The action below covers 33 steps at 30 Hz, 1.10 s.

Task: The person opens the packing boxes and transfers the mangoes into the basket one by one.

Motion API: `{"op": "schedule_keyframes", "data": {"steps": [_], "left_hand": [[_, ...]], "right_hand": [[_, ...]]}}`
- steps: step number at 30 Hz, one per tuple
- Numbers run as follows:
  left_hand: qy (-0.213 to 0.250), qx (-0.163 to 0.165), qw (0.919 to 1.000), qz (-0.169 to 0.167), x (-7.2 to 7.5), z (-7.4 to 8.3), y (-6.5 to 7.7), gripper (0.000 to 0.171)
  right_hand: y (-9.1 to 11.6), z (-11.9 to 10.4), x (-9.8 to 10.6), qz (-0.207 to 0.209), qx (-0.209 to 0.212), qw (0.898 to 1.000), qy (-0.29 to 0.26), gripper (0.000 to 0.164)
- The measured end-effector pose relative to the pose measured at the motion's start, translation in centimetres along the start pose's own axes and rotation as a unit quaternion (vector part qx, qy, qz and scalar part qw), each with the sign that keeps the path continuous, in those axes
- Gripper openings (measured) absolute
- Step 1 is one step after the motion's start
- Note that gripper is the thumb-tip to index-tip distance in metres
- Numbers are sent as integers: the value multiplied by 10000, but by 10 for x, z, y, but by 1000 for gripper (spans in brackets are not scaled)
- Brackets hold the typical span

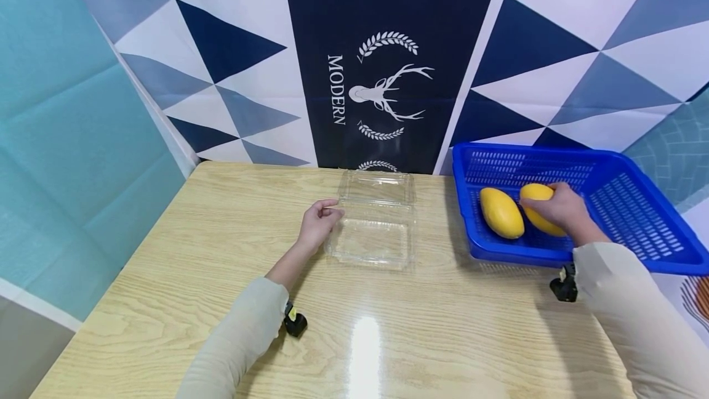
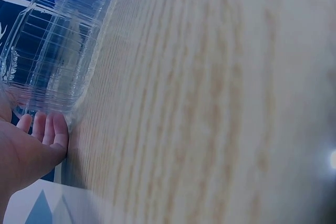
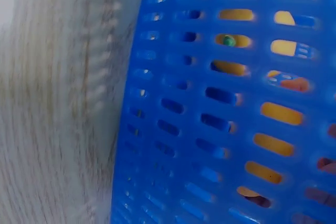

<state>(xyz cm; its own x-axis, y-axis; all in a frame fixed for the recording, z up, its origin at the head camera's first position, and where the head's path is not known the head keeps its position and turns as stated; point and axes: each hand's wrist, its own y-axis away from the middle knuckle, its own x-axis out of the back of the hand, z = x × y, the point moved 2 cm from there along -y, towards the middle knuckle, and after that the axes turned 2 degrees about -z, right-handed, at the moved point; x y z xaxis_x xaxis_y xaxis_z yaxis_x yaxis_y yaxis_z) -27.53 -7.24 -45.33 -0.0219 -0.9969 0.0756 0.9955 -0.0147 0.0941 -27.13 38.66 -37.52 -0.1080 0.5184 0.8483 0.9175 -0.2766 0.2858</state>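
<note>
My left hand (image 1: pixel 318 225) is at the left edge of a clear plastic clamshell box (image 1: pixel 372 240), its fingers loosely extended and touching the rim. The box lies with its lid (image 1: pixel 378 187) folded back toward the wall. In the left wrist view the fingertips (image 2: pixel 59 124) meet the box's ribbed corner. My right hand (image 1: pixel 566 209) reaches into a blue plastic basket (image 1: pixel 464 202) and grips a yellow mango (image 1: pixel 536 219) from above. A second mango (image 1: pixel 501 213) lies just left of it. Through the basket slots in the right wrist view, only parts of the mangoes (image 3: pixel 282 113) show.
The basket stands at the right end of the wooden table (image 1: pixel 310 350), close to the patterned wall cloth (image 1: pixel 388 79). A light blue cloth (image 1: pixel 83 128) hangs along the left side. At the far right edge, part of a printed fork pattern (image 1: pixel 695 300) shows.
</note>
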Motion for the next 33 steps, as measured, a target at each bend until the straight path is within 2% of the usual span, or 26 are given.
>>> {"op": "schedule_keyframes", "data": {"steps": [22,33], "left_hand": [[131,-40,9999,-67,0,0,1,35],[119,-16,9999,-77,0,0,2,37]], "right_hand": [[-4,6,-3,-281,-319,9991,-3,105],[-3,4,-1,-378,-322,9987,102,107]]}}
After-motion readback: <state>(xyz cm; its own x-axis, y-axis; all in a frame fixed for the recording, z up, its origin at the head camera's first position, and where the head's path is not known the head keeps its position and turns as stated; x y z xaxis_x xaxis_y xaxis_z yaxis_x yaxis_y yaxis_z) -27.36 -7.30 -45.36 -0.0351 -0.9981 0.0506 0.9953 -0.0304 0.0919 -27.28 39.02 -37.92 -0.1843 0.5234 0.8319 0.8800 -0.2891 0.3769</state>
